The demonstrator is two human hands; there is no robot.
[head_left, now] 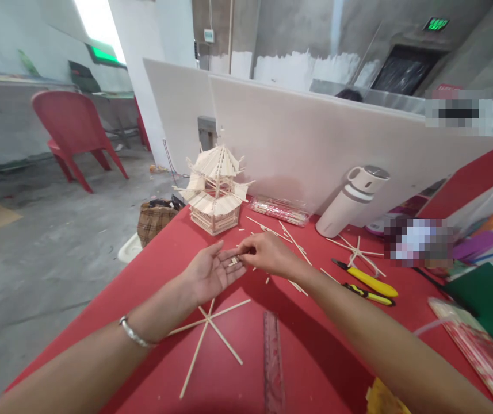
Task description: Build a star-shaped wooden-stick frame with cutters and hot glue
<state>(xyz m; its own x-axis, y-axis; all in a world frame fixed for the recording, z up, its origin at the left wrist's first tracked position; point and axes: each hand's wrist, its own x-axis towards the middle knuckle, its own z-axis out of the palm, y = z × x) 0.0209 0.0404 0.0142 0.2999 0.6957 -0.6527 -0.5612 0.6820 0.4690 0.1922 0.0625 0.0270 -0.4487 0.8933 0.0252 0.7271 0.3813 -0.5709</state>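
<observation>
My left hand (211, 270) lies palm up with its fingers stretched out flat. Some short cut pieces of wooden stick (233, 261) rest on those fingers. Over the fingertips my right hand (267, 253) is closed in a pinch; what it pinches, if anything, is hidden. Below the left hand, a star of joined wooden sticks (208, 319) lies on the red table (151, 287). Loose sticks (294, 242) and small offcuts are scattered behind and beside the right hand.
A pagoda model of wooden sticks (216, 192) stands at the back left edge. Behind are a stick packet (279, 210) and a leaning white bottle (350, 201). To the right lie a second stick star (357, 252), a yellow-handled knife (371, 282) and cutters (371, 295). A ruler (273, 362) lies in front.
</observation>
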